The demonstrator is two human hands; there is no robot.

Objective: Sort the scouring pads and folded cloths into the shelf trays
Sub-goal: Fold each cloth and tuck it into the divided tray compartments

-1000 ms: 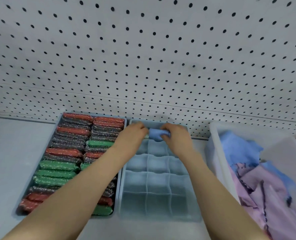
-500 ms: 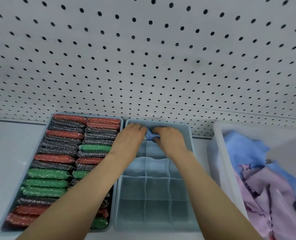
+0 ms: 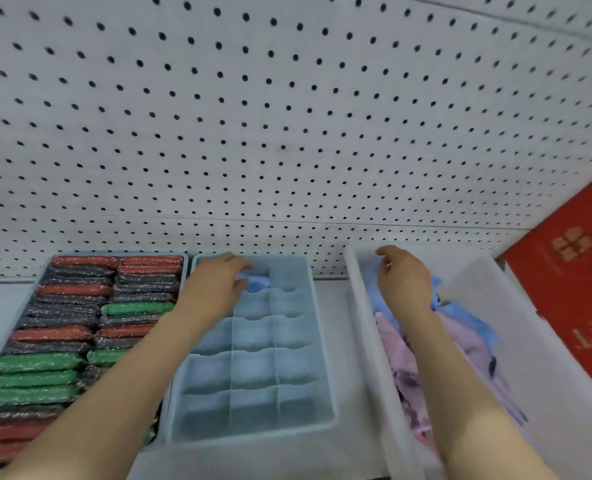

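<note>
- Risk of the folded blue cloth [image 3: 258,283] springing open once the left hand [image 3: 215,285] lifts, fabric being soft and the cell shallow.
- Risk of cloth spilling over a divider into the neighbouring cell if pressed off-centre.
- Risk of dragging several cloths at once out of the loose heap, with the right hand [image 3: 403,280] reaching into tangled fabric.
- Left hand: resting over the blue cloth in the far row of the divided tray [image 3: 322,375], fingers loosely curved; pinching or merely pressing, cannot tell.
- Right hand: over the far end of the white bin [image 3: 364,306], fingers bent downward toward a blue cloth there; actual hold hidden, cannot tell.
- Divided tray: one blue cloth in a far cell, every other visible cell bare.
- Left tray [image 3: 183,271]: packed in two columns with scouring pads [image 3: 76,320] in red, green and dark grey, lying tight side by side.
- White bin: heap of unfolded blue and lilac cloths [image 3: 461,341], still to be folded and sorted.
- Red box [image 3: 571,289] beside the bin, at the far right.
</note>
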